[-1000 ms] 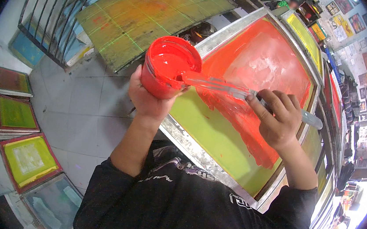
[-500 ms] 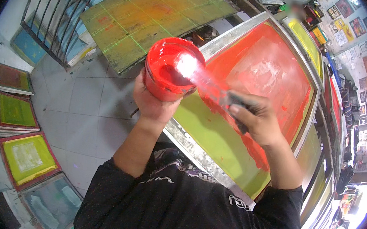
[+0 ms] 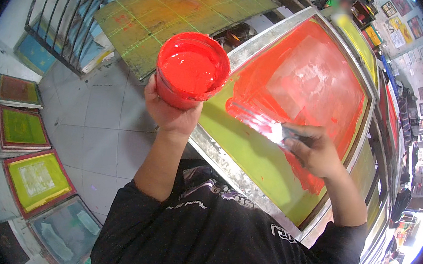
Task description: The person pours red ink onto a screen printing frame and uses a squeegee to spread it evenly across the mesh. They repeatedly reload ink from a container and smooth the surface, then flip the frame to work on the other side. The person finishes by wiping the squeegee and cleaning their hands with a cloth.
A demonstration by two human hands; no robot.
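Your left hand [image 3: 168,111] still grips the red ink tub [image 3: 192,71] from below, beside the screen frame [image 3: 261,40]. Your right hand [image 3: 314,151] (fingers closed around the spatula [image 3: 261,122]) has dropped from the tub onto the red-smeared mesh [image 3: 302,85].

- We see a grey tiled floor [image 3: 95,126] at left.
- Four framed screens lie flat on it along the left edge: a brownish one [image 3: 18,91], a green one with a red border [image 3: 22,128], a yellow-green one [image 3: 37,181], a grey-blue one [image 3: 67,230].
- A metal rack [image 3: 64,21] stands on the floor, farther back.
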